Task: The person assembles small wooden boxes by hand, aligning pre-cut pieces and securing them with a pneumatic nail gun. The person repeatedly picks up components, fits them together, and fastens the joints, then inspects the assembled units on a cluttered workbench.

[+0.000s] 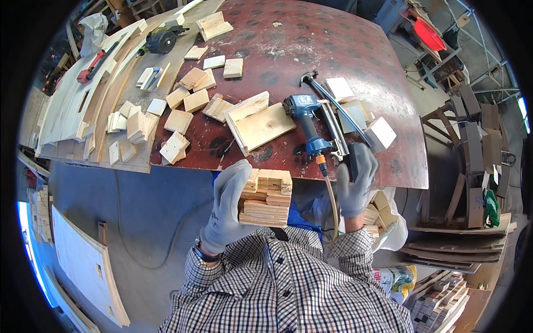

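My left hand (223,206), in a grey glove, grips a small block of layered wood pieces (265,208) in front of my chest, just off the table's near edge. Gloved as well, my right hand (357,183) is raised at that edge, thumb and fingers apart, with nothing in it. Closest to it lies a blue pneumatic nail gun (303,114), its hose (332,202) running down between my arms. A hammer (338,105) with a blue handle rests beside the nail gun. Left of the gun sits an L-shaped wooden piece (269,126), a board with a raised side.
Small wood blocks (179,121) are scattered over the left of the dark red tabletop (311,44). More blocks (381,134) lie at its right. A black-and-green power tool (162,40) stands on boards at the far left. A white sack (397,219) of wood pieces hangs below my right hand.
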